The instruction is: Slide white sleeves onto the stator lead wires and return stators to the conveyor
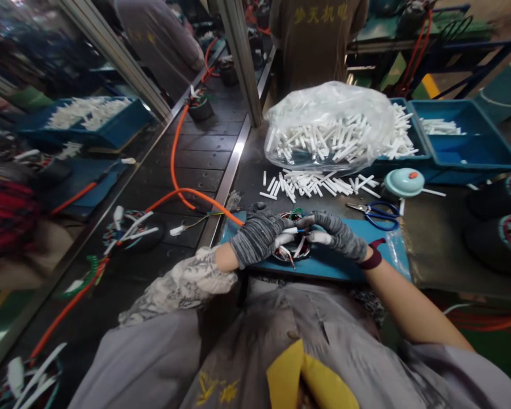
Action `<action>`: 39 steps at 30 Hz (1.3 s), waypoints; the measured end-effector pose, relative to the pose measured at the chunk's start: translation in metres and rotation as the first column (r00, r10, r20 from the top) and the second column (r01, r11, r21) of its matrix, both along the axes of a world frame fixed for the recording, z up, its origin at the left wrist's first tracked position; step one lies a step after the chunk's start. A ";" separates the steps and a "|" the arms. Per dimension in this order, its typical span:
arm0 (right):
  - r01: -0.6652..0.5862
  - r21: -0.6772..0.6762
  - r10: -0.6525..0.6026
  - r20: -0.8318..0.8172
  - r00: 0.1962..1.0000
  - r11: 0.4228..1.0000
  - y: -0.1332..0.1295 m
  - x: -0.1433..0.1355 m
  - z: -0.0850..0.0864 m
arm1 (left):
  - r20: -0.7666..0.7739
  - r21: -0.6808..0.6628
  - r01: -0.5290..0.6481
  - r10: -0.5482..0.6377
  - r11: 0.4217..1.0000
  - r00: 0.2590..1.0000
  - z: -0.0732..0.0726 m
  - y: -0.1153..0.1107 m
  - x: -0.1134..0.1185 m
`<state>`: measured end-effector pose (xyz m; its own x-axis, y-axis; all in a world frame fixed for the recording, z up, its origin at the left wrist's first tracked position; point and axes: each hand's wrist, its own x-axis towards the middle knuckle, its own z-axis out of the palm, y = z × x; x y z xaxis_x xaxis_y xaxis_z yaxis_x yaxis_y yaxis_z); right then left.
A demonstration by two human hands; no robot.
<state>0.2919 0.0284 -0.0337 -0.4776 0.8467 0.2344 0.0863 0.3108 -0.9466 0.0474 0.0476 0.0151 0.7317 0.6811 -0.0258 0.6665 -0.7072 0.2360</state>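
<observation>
My left hand (259, 236), in a grey striped knit glove, is closed with its fingertips on a short white sleeve (288, 230). My right hand (336, 234), gloved the same way with a dark red band at the wrist, pinches a thin wire (300, 230) by the sleeve's right end. Whether the wire runs inside the sleeve I cannot tell. Just beneath both hands is a round motor stator (296, 255) with coloured wires and white sleeves, partly hidden by the gloves. It sits on a blue mat (336, 270). An orange cable (213, 201) reaches to my left hand.
Loose white sleeves (319, 184) lie behind the mat, before a clear bag (330, 128) of them and blue bins (464, 136). Blue-handled scissors (381, 215) and a turquoise lidded pot (404, 183) are at right. Leftward, a conveyor (204, 147) carries wired stators. Other people work beyond.
</observation>
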 end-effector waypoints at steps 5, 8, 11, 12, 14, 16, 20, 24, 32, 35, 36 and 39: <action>-0.097 -0.186 0.111 0.068 0.991 0.978 0.009 -0.011 0.017 | 0.011 -0.043 0.127 -0.126 0.991 0.992 -0.001 0.000 -0.015; -0.092 -0.242 0.120 0.106 0.987 0.966 0.011 -0.019 0.022 | 0.099 -0.052 0.109 -0.104 0.993 0.990 -0.009 0.000 -0.018; -0.042 -0.210 0.077 0.159 0.984 0.977 0.010 -0.027 0.024 | 0.142 -0.061 0.083 -0.074 0.995 0.987 -0.013 0.000 -0.020; -0.018 -0.186 0.052 0.179 0.982 0.982 0.009 -0.028 0.024 | 0.150 -0.070 0.086 -0.075 0.994 0.986 -0.013 0.000 -0.021; 0.001 -0.146 0.029 0.204 0.979 0.989 0.007 -0.026 0.026 | 0.155 -0.100 0.109 -0.093 0.989 0.984 -0.009 0.001 -0.024; -0.044 -0.144 0.072 0.199 0.977 0.989 0.004 -0.022 0.028 | 0.165 -0.130 0.143 -0.121 0.981 0.979 -0.003 0.002 -0.027; -0.053 0.032 0.039 0.332 0.943 0.998 -0.003 -0.020 0.029 | 0.190 -0.148 0.203 -0.173 0.968 0.966 0.001 0.007 -0.027; 0.043 0.357 -0.239 0.525 0.817 0.933 -0.011 -0.027 0.021 | 0.066 -0.138 0.165 -0.157 0.976 0.985 -0.003 0.011 -0.017; 0.157 0.099 -0.175 0.225 0.958 0.983 -0.014 0.010 0.017 | -0.144 -0.084 0.112 -0.124 0.990 0.982 0.015 0.005 0.021; 0.221 -0.021 -0.214 0.175 0.961 0.975 -0.016 0.017 0.017 | -0.066 -0.070 0.174 -0.178 0.982 0.982 0.011 0.008 0.033; 0.234 -0.041 -0.223 0.179 0.958 0.971 -0.018 0.018 0.018 | -0.016 -0.063 0.188 -0.190 0.980 0.982 0.009 0.011 0.031; 0.215 -0.102 -0.185 0.243 0.952 0.971 -0.030 0.023 0.015 | 0.209 -0.063 0.215 -0.198 0.975 0.958 0.000 0.019 0.006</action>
<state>0.3153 -0.0013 -0.0187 -0.3239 0.9458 0.0241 0.3543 0.1449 -0.9239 0.0535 0.0667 0.0154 0.8523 0.5161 0.0846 0.4410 -0.7962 0.4143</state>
